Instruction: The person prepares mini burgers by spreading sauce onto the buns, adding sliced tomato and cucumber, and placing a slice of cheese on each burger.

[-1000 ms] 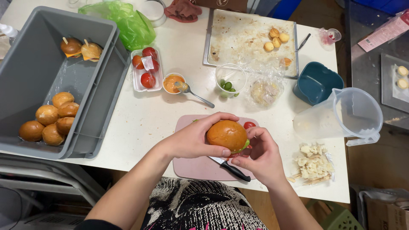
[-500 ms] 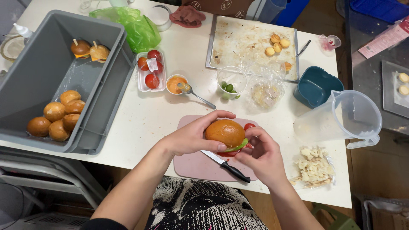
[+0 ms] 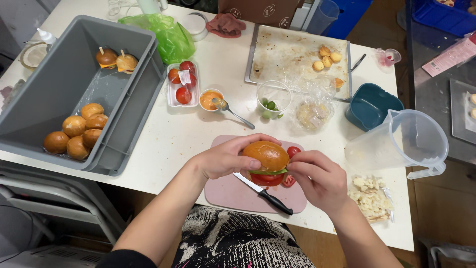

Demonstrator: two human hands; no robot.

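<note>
Both hands hold a small burger (image 3: pixel 267 162) above a pink cutting board (image 3: pixel 233 192). Its glossy brown bun tops a green layer and a red tomato slice. My left hand (image 3: pixel 225 158) grips the bun from the left, thumb on its side. My right hand (image 3: pixel 319 178) pinches the right edge. A black-handled knife (image 3: pixel 264 193) lies on the board under the burger, with tomato pieces (image 3: pixel 292 151) beside it.
A grey bin (image 3: pixel 59 74) at left holds several plain buns (image 3: pixel 77 134) and two skewered burgers (image 3: pixel 116 59). Behind the board: tomato tray (image 3: pixel 182 82), sauce cup with spoon (image 3: pixel 212 99), clear cups, baking tray (image 3: pixel 292 54), teal bowl (image 3: pixel 369 105), clear jug (image 3: pixel 406 141), white crumbled food (image 3: pixel 369 198).
The hands and burger stay in about the same spot over the board; the tomato slice now shows under the bun. The view has shifted slightly.
</note>
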